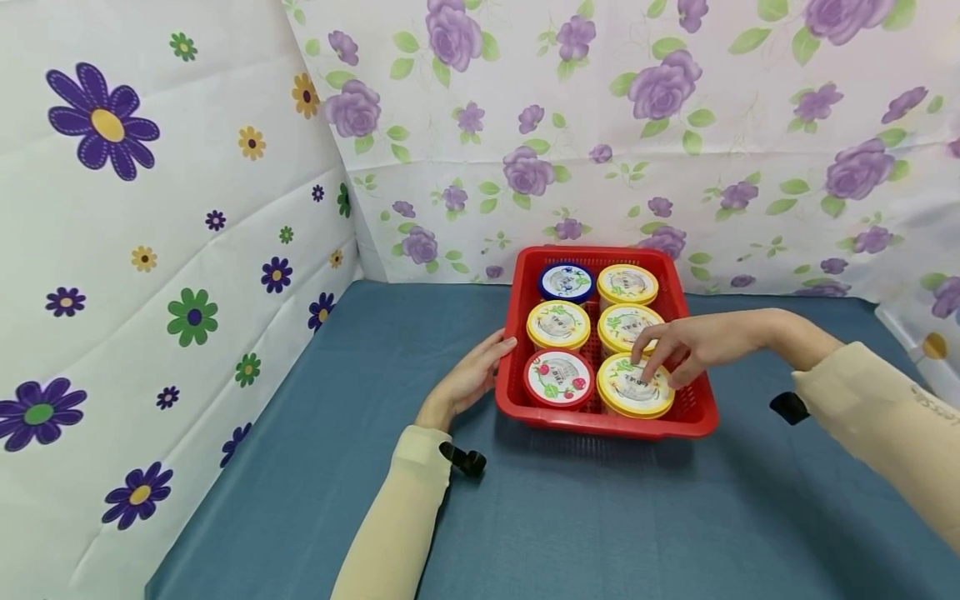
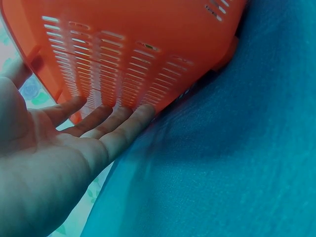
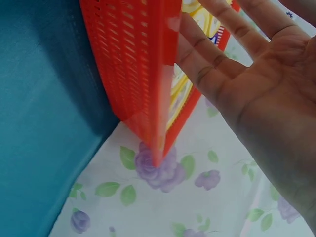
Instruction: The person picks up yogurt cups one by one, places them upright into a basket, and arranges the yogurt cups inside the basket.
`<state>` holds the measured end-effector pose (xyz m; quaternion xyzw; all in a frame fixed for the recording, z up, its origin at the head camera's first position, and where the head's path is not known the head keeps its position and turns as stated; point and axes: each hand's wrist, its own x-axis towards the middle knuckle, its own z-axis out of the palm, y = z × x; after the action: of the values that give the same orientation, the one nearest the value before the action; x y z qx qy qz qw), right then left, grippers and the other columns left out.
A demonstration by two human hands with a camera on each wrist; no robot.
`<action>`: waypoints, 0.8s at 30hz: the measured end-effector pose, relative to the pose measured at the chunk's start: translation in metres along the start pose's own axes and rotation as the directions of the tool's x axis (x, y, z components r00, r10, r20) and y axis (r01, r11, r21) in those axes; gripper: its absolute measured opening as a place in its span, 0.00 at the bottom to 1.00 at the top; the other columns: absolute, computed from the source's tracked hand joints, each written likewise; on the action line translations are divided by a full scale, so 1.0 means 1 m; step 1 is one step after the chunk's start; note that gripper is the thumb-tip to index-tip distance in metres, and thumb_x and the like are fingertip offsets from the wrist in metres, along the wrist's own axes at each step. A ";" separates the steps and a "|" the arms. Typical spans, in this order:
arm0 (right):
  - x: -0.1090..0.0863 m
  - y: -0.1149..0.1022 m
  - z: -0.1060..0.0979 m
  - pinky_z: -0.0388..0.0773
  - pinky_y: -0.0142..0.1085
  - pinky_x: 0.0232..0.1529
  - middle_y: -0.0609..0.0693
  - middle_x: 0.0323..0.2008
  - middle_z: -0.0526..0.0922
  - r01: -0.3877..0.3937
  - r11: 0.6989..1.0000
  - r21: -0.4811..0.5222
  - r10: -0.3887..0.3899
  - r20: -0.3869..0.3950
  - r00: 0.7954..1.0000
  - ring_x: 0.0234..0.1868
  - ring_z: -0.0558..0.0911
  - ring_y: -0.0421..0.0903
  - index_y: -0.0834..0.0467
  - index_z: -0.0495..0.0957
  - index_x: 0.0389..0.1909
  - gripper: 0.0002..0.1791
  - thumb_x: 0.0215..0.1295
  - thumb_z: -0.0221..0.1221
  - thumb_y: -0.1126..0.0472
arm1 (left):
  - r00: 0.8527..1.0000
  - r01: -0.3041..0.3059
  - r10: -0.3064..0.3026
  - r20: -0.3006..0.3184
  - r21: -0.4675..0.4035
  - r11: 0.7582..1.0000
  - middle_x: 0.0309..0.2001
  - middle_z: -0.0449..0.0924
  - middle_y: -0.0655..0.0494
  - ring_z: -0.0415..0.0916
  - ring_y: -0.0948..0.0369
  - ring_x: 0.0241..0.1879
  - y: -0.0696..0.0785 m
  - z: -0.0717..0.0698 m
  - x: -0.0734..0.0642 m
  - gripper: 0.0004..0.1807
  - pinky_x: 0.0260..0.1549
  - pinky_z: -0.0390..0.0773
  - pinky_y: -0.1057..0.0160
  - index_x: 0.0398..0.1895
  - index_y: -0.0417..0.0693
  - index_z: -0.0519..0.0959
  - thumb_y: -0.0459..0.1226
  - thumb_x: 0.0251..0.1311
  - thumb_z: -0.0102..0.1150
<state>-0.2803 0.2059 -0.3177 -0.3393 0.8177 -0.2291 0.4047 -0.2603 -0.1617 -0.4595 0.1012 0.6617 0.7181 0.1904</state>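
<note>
A red plastic basket (image 1: 607, 427) holds several round lidded tubs in two columns. At its front right, a yellow-lidded tub (image 1: 633, 387) has my right hand (image 1: 693, 342) over it, fingers spread and bent down at its lid. Beside that stands a red-lidded tub (image 1: 558, 379). My left hand (image 1: 468, 379) holds the basket's left side, thumb on the rim. In the left wrist view, the fingertips (image 2: 145, 111) touch the slotted wall. The right wrist view shows my right palm (image 3: 276, 74) beyond the basket rim; its fingertips are partly hidden there.
Further back in the basket are a blue-lidded tub (image 1: 566, 282) and more yellow-lidded tubs (image 1: 628, 283). The basket stands on a blue cloth-covered table (image 1: 570, 517), near a flowered backdrop (image 1: 480, 150). Another flowered sheet (image 1: 150, 250) hangs along the left.
</note>
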 end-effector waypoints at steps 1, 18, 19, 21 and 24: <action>0.000 0.001 0.000 0.85 0.40 0.51 0.56 0.70 0.66 0.003 1.000 0.002 -0.003 0.001 1.000 0.69 0.64 0.56 0.52 0.85 0.60 0.20 0.68 0.67 0.61 | 1.000 0.000 0.000 0.002 0.000 1.000 0.73 0.70 0.49 0.73 0.51 0.67 0.000 0.000 0.000 0.32 0.63 0.77 0.50 0.82 0.55 0.57 0.50 0.81 0.47; -0.001 0.015 0.005 0.83 0.39 0.54 0.57 0.76 0.60 0.068 0.996 0.057 -0.069 0.024 0.997 0.74 0.57 0.59 0.48 0.81 0.66 0.24 0.70 0.65 0.61 | 1.000 0.010 -0.010 -0.003 -0.008 1.000 0.72 0.71 0.49 0.73 0.52 0.67 0.001 0.001 -0.001 0.32 0.65 0.75 0.48 0.82 0.55 0.57 0.50 0.81 0.47; -0.001 0.015 0.005 0.83 0.40 0.54 0.57 0.76 0.59 0.071 0.996 0.057 -0.072 0.026 0.997 0.74 0.57 0.59 0.49 0.81 0.66 0.24 0.70 0.65 0.61 | 1.000 0.010 -0.010 -0.004 -0.007 1.000 0.73 0.71 0.49 0.73 0.52 0.67 0.001 0.001 -0.001 0.32 0.66 0.74 0.48 0.82 0.55 0.57 0.50 0.81 0.47; 0.000 0.017 0.005 0.83 0.41 0.54 0.57 0.76 0.59 0.070 0.996 0.058 -0.072 0.029 0.997 0.74 0.56 0.59 0.48 0.80 0.67 0.25 0.70 0.65 0.62 | 1.000 0.005 -0.005 -0.003 -0.004 1.000 0.73 0.71 0.49 0.73 0.52 0.67 0.001 0.001 0.000 0.32 0.66 0.74 0.48 0.82 0.55 0.57 0.50 0.81 0.47; 0.001 0.017 0.005 0.83 0.40 0.55 0.56 0.76 0.59 0.067 0.996 0.057 -0.069 0.029 0.997 0.74 0.56 0.59 0.47 0.80 0.67 0.25 0.70 0.65 0.61 | 1.000 0.000 0.000 0.001 0.001 1.000 0.73 0.70 0.49 0.73 0.52 0.67 0.001 0.001 0.000 0.32 0.66 0.74 0.47 0.82 0.55 0.57 0.49 0.81 0.46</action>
<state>-0.2830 0.2161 -0.3323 -0.3589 0.7927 -0.2601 0.4185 -0.2600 -0.1614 -0.4581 0.1019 0.6620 0.7177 0.1905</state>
